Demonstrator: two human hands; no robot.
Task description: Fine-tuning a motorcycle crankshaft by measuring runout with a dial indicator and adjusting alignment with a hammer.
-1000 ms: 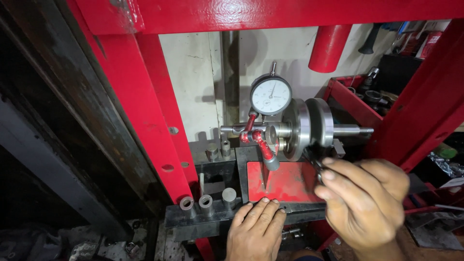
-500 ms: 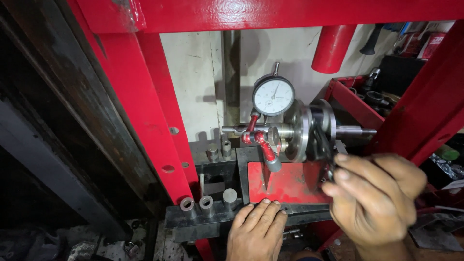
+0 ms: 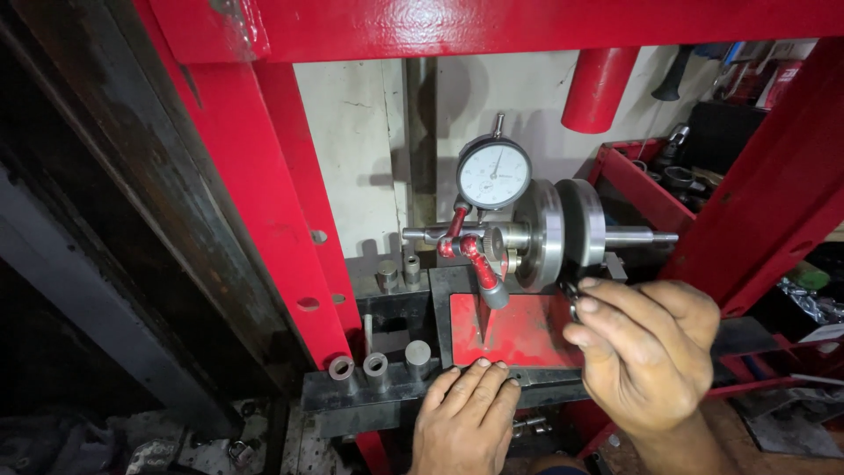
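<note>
Nearest the camera, the left hand (image 3: 464, 413) lies flat, fingers together and holding nothing, on the front edge of a dark steel fixture, fingertips touching the lower rim of its red plate (image 3: 519, 330). Just right, the right hand (image 3: 649, 356) has thumb and fingertips pinched together at the lower edge of the crankshaft (image 3: 563, 236); whatever small part it grips is hidden by the fingers. The crankshaft sits above the plate, its long axis level and running left to right, its bare shaft end pointing right toward a red press post (image 3: 774, 193). Its two round webs stand on edge, side by side. A dial gauge (image 3: 493, 172) faces the camera just left of the webs, on a red jointed arm whose foot meets the plate. Three short steel sleeves (image 3: 378, 364) stand left of the fixture. Behind, a red tray's contents are too dim to identify.
</note>
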